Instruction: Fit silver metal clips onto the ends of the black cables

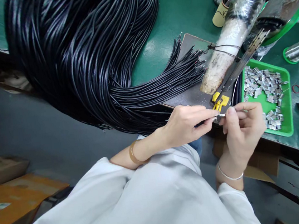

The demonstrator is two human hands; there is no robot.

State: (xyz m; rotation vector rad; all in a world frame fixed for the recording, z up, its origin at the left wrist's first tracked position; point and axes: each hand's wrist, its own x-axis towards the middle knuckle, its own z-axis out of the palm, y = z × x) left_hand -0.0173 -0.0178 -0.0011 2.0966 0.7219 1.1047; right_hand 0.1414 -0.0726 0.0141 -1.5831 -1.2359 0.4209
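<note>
1. Fingertips of your left hand (pixel 185 124) close on a small metal piece (pixel 221 115), held just beside the yellow part (pixel 225 99) near the front of the worktop (pixel 186 7).
2. Your right hand (pixel 244 122) meets it, thumb and forefinger pinched on what looks like a thin strand (pixel 230 105); your fingers cover most of the contact.
3. The piece should be light, stiff and slippery; grip it by its edges, with the pads flat. The strand probably bends easily, so hold it close to its tip.
4. To your right, more metal pieces (pixel 267 80) lie loose in the green tray (pixel 291 114); overlapping and glinting, they hide each other's shape.
5. To your left, the black wires (pixel 84 62) are likely springy singly and heavy together; take one near its end. Their tips are too small to make out, and the top edge cuts off the bundle.
</note>
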